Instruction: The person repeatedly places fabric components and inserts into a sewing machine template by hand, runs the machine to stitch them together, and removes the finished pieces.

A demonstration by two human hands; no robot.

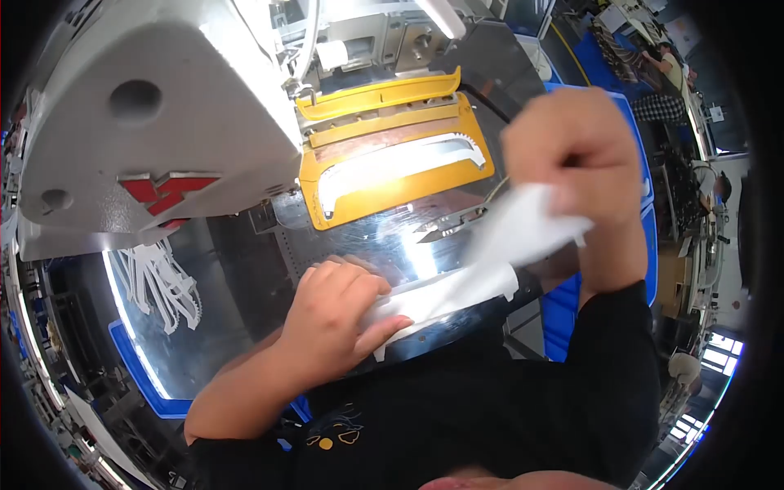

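Note:
My left hand point(339, 314) is closed on the near left end of a flat white piece point(441, 296), thumb at its lower edge and fingers across its top. Up and to the right, my right hand point(576, 151) is blurred and balled in a fist around a thin white sheet point(523, 233). That sheet hangs from the fist towards the white piece; whether they are joined is too smeared to tell. Beyond my hands, a yellow fixture plate point(392, 198) carries a curved white strip point(392, 167). A pointed metal tool, possibly snips point(449, 226), lies between plate and hands.
A large grey machine head point(155, 90) with a red emblem juts in at upper left. Several thin white strips point(167, 286) lie in a heap on the left of the metal table point(343, 245). Blue bins point(555, 322) flank the right; co-workers point(670, 65) sit farther off.

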